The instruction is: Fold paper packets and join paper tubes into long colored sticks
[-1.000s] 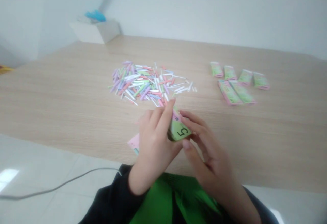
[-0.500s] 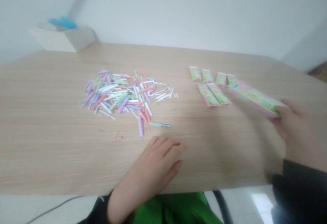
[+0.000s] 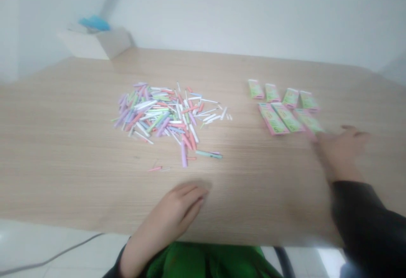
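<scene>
Pale wood tabletop, white walls behind. Green-and-pink paper packets lie in rows at right; nearest packet slants toward the blurred right hand, fingers spread, seemingly empty. Left hand rests palm-down, fingers loosely together, near a pastel paper-strip pile.

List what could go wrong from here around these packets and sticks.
The right hand is blurred at the corner of the nearest green-and-pink packet; a careless brush might shove it into the neighbouring packets and disturb their tidy rows. The left hand lies just below the stray sticks outside the main pile of pastel sticks; sliding it forward could scatter them or mix them back in.
</scene>
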Demonstrator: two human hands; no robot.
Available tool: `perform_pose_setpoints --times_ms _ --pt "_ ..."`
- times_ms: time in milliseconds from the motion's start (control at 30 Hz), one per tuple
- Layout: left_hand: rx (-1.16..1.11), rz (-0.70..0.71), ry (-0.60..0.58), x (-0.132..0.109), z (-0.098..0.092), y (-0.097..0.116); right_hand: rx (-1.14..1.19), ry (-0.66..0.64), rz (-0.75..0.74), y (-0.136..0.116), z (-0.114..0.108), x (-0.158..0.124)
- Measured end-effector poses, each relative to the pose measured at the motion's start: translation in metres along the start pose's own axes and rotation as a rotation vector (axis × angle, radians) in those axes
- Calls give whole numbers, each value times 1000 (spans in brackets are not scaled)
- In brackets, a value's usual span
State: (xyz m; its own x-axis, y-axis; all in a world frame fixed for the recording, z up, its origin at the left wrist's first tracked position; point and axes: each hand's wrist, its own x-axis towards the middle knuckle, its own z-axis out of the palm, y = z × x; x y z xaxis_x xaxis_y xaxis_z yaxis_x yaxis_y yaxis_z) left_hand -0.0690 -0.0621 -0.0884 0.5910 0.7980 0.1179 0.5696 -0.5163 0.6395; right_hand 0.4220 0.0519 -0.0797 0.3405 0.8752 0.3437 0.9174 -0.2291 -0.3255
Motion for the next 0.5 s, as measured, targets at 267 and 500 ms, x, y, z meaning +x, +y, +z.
perform_pose_setpoints --times_ms 267,500 --pt "-73 -58 -6 -5 -13 -2 238 -153 -555 -166 9 -72" --pt "-62 -56 -10 -10 -17 -3 169 -329 -811 -233 43 -113"
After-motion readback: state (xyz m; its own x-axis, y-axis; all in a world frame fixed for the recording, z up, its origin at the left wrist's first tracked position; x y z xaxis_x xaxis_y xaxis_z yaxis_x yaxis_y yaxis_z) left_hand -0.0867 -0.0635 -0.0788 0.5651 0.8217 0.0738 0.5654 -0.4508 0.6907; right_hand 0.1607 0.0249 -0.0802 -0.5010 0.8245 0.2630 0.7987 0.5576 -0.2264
